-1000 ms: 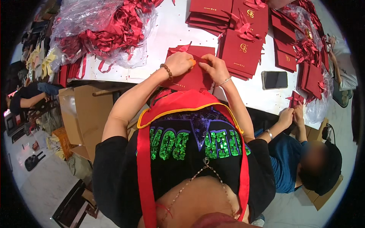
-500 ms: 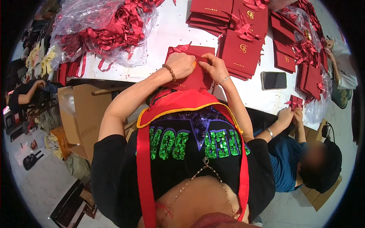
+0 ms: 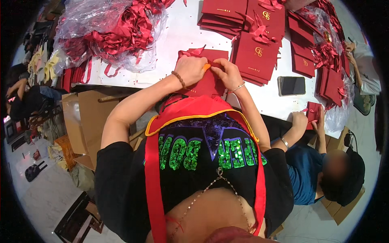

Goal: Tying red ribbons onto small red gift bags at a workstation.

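At the near edge of the table lies a flat red paper bag (image 3: 208, 86), others seemingly stacked beneath it. Red satin ribbon (image 3: 192, 52) loops out at its top left. My left hand (image 3: 192, 69), with a bead bracelet at the wrist, is closed in a pinch over the bag. Something orange (image 3: 207, 67) shows at its fingertips. Close beside it, my right hand (image 3: 228, 75) pinches too, thumb and forefinger together. A bit of red ribbon seems to run between both hands; the fingers mostly cover it.
Piles of finished red bags (image 3: 255, 60) stand to the right, near a phone (image 3: 292, 86). Clear plastic with bundled ribbons (image 3: 121, 36) lies at left. A co-worker's hand (image 3: 299, 121) handles a small red bag at far right. Below the table's left stands a cardboard box (image 3: 95, 121).
My hands stay over the same bag, with only slight finger movement. The co-worker's hands have moved apart, showing more of their red bag.
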Motion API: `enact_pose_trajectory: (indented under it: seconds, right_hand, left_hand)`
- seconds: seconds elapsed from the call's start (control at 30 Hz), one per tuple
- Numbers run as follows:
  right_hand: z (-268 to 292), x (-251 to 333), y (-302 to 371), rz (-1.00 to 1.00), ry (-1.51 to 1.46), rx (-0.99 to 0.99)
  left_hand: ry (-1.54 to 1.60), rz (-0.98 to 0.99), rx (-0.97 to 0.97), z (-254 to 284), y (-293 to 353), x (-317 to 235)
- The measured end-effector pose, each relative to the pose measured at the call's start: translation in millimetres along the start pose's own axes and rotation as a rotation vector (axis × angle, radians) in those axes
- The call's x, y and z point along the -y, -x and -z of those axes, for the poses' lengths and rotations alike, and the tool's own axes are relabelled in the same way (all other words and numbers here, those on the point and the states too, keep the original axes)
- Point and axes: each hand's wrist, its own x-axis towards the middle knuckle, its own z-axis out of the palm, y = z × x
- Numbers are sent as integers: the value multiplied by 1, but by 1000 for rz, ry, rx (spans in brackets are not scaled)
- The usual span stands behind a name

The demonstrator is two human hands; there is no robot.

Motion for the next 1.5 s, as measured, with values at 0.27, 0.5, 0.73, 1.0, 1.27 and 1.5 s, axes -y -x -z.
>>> enact_pose_trajectory:
  seconds: [0.27,0.5,0.73,1.0,1.27,1.5]
  right_hand:
    - [2,8,-2,108,24,12]
    - [-2,13,0,160,38,-8]
    - [-1,23,0,210,111,-15]
    - [4,22,-1,202,75,-7]
    - [2,24,-6,459,300,-214]
    - [-9,16,2,130,-187,-18]
  left_hand:
    - [-115,-272,-355,11,0,18]
    - [410,-111,251,35,-36,42]
    - [545,-56,548,36,-58,39]
    - [897,179,260,25,-64,48]
    - [925,126,312,36,-59,38]
    - [1007,152,231,37,-55,32]
